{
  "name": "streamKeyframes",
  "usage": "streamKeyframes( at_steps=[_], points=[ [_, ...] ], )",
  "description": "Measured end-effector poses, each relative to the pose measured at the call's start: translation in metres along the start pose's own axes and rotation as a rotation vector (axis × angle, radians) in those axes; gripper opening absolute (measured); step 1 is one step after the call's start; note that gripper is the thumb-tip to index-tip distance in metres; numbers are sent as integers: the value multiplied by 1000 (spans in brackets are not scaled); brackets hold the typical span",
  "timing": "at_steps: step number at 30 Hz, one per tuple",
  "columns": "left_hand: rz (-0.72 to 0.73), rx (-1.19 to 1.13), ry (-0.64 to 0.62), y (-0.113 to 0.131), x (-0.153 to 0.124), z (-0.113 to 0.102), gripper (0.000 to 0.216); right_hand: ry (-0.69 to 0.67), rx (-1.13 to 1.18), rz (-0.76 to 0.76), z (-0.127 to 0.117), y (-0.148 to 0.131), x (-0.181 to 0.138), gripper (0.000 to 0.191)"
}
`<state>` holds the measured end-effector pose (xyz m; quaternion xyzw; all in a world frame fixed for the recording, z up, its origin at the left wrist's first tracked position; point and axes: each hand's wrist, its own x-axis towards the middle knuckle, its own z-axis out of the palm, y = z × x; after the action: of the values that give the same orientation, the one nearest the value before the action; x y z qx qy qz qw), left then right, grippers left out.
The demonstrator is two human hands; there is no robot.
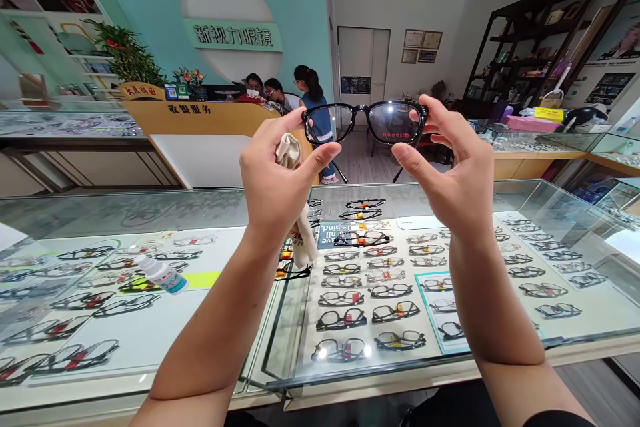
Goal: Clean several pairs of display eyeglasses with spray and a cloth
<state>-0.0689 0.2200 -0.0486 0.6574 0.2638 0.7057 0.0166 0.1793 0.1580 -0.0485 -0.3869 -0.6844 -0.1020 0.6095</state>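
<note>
Black-framed eyeglasses are held up in front of me, level, with red lettering on the right lens. My left hand grips the left end of the frame between thumb and fingers. A crumpled cream cloth is tucked in that same hand and hangs below it. My right hand pinches the other end of the frame, thumb below and index finger above. Under my arms, a glass display case contains rows of glasses. On its glass top at the left is a small white bottle with a blue label.
Across the floor is a cashier counter with several people near it, one standing in blue. More glass counters run along the right, below a dark shelf. A potted plant stands at the left.
</note>
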Motion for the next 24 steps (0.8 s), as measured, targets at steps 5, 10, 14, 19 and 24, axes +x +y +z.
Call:
streamKeyframes(
  at_steps=[5, 10, 14, 19, 24],
  points=[
    [-5, 1, -38, -5, -1, -1, 69, 5, 24, 4, 1, -1, -2, 65],
    [-17, -12, -58, -8, -1, -2, 74, 6, 1, -5, 3, -2, -3, 65],
    [-8, -9, -60, -7, -1, -2, 72, 45, -14, -35, 4, -3, -2, 61],
    [-20, -2, -67, -7, -1, -2, 72, 65, -34, -31, 5, -5, -3, 60],
    [-54, -26, -92, -10, 0, -3, 75, 51, -36, -23, 5, -6, -4, 64]
  ],
)
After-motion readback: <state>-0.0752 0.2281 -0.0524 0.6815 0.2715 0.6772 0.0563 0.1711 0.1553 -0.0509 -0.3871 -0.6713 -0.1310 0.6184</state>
